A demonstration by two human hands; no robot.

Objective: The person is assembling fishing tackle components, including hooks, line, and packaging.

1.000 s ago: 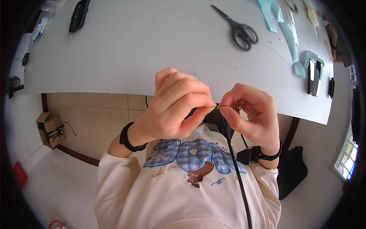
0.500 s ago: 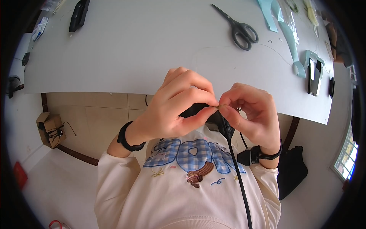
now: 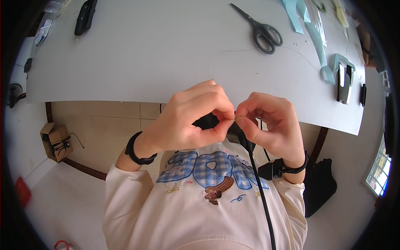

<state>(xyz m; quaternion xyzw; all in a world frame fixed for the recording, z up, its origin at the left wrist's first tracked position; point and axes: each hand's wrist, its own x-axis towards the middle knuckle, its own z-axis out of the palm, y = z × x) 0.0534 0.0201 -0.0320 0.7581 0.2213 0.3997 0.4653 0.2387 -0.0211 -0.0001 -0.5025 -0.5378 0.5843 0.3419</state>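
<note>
My left hand [image 3: 196, 116] and my right hand [image 3: 273, 123] meet fingertip to fingertip in front of my chest, just off the table's near edge. Thumb and forefinger of each are pinched together on a thin yellowish thread [image 3: 235, 119], of which only a tiny stretch shows. From behind my left hand a fine thread [image 3: 233, 51] runs up over the table, past the scissors' handles, toward the light blue ribbon; whether it is the same one I cannot tell. Black-handled scissors [image 3: 262, 35] lie closed beyond my hands.
Light blue ribbon [image 3: 316, 41] trails down the white table [image 3: 158, 54] at the right, beside a black stapler [image 3: 344, 83]. A black object [image 3: 85, 16] lies far left. A black strap [image 3: 261, 187] hangs down my front. An open cardboard box [image 3: 56, 141] stands on the floor.
Both hands have shifted slightly left and the fingertips have drawn a little apart. My left hand's knuckles have lowered, exposing more of the fine thread on the table.
</note>
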